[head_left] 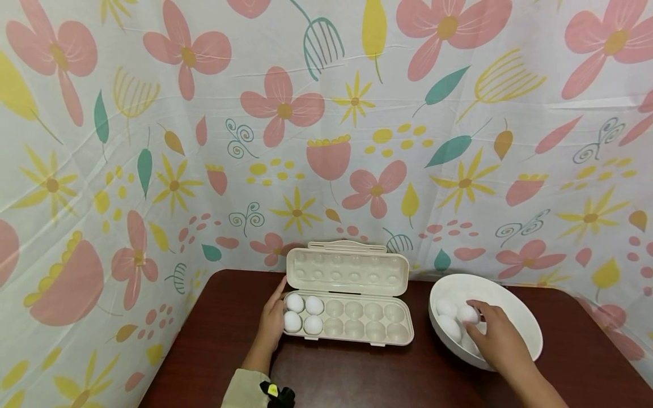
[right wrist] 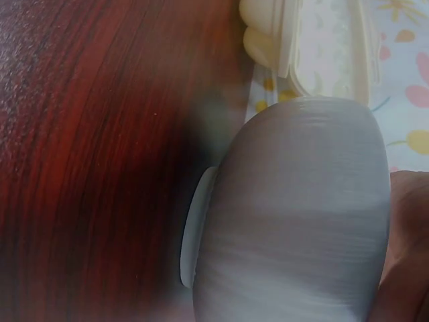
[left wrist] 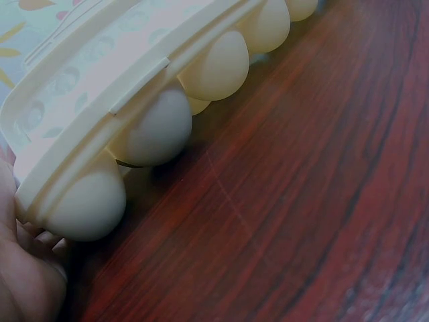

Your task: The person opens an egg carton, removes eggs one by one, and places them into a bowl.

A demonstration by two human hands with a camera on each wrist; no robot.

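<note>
A cream plastic egg carton (head_left: 354, 335) lies on the table with its lid (head_left: 347, 272) raised at the back. White eggs (head_left: 313, 324) fill the two leftmost columns of its cups. My left hand (head_left: 271, 323) rests along the carton's left end, its fingers touching the side; in the left wrist view part of that hand (left wrist: 30, 275) shows beside the carton's corner. To the right stands a white bowl (head_left: 525, 317) with several eggs inside. Inside it my right hand (head_left: 497, 334) pinches an egg (head_left: 467, 314) between thumb and fingers. The bowl's wall hides most of this hand in the right wrist view.
The dark red-brown wooden table (head_left: 357, 374) carries both carton and bowl. Behind and to the left hangs a flower-patterned cloth (head_left: 326, 198), close to the table's back edge. A small gap separates the carton's right end from the bowl.
</note>
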